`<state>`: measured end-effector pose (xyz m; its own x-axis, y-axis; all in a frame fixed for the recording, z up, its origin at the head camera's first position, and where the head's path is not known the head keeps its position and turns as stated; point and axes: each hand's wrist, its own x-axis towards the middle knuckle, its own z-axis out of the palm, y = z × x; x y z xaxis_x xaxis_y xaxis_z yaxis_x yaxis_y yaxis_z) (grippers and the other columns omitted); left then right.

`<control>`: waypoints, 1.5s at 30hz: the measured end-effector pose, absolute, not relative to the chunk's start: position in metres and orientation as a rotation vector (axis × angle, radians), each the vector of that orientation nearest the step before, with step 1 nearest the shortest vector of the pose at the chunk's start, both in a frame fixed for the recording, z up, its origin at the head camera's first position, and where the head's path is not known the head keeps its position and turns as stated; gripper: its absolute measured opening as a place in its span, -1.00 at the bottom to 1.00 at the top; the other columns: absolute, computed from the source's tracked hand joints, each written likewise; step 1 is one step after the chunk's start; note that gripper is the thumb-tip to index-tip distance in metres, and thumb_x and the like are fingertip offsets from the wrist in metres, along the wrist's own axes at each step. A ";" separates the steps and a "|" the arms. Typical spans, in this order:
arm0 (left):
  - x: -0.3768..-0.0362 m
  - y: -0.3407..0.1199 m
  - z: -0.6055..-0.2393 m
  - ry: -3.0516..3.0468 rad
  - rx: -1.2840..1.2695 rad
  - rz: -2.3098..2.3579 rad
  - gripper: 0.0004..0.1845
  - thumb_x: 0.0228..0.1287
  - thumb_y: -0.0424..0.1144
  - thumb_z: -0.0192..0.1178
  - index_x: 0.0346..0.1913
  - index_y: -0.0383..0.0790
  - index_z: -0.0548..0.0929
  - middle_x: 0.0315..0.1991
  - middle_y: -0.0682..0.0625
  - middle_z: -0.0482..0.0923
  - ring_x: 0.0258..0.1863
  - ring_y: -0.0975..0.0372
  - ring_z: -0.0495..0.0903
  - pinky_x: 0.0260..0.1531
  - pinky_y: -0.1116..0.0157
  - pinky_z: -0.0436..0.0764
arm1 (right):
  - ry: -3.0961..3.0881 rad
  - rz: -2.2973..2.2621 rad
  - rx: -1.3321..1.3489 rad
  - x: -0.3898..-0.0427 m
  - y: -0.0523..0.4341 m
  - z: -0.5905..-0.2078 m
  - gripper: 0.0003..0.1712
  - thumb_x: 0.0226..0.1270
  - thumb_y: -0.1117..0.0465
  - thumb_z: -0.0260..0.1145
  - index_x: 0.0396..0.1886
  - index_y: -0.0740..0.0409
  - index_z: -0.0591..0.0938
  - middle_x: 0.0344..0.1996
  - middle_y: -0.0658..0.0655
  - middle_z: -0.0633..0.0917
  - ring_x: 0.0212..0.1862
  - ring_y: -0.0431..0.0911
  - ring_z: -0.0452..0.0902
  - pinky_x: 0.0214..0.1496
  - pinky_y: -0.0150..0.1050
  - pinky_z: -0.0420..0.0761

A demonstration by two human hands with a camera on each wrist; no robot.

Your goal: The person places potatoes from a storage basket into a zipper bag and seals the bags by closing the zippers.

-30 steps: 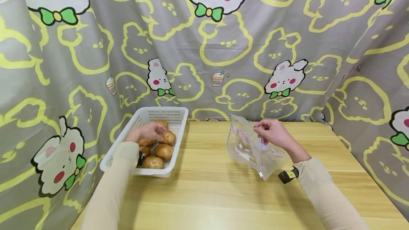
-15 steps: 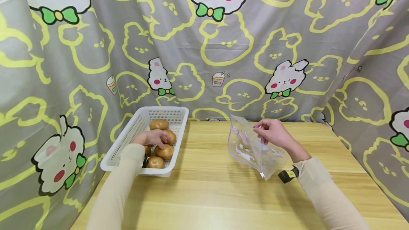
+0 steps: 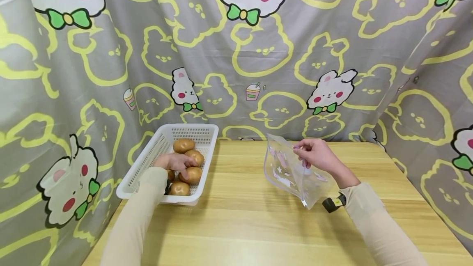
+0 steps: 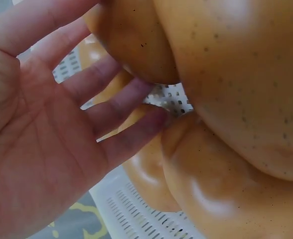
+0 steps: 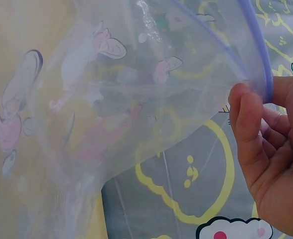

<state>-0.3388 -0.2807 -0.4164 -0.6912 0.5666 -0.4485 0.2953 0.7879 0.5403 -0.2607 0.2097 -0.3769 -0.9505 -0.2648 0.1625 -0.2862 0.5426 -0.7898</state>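
Brown potatoes (image 3: pixel 191 174) sit in white basket (image 3: pixel 148 163) at bench's far-left corner; left hand (image 3: pixel 173 161) has slid nearer w/ fingers (image 4: pixel 121 104) spread, touching one. Right hand (image 3: pixel 318 155) still pinches clear bag (image 3: pixel 286 171) rim, mid-bench.

- The left hand (image 3: pixel 173 161) covers part of the potatoes (image 3: pixel 191 174) in the basket (image 3: pixel 148 163); the head view does not show its fingers' contact.
- The left wrist view cuts the potatoes off at its edges.
- The bag's (image 3: pixel 290 171) print is too faint to read.
- The right wrist view cuts off the right hand (image 5: pixel 273 164).
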 end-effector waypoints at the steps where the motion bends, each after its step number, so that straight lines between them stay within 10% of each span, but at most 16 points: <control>1: -0.339 -0.280 -0.416 2.354 0.629 0.574 -0.39 -0.05 -0.33 0.37 0.16 -0.33 0.47 0.11 -0.13 0.49 0.15 0.01 0.37 0.16 0.06 0.31 | -2.735 1.410 0.491 -0.261 0.210 -0.378 -0.80 0.32 0.20 0.27 -0.21 0.28 0.64 -0.62 0.23 0.60 -0.68 0.01 0.51 -0.60 -0.15 0.57; 45: -0.308 -0.257 -0.362 2.688 0.388 1.377 -0.28 0.17 -0.15 0.26 0.34 -0.33 0.23 0.12 -0.26 0.41 0.02 0.01 0.43 0.11 0.06 0.36 | -2.677 1.478 0.464 -0.263 0.209 -0.377 -0.74 0.33 0.15 0.26 -0.20 0.31 0.65 -0.64 0.16 0.58 -0.68 0.01 0.51 -0.60 -0.15 0.58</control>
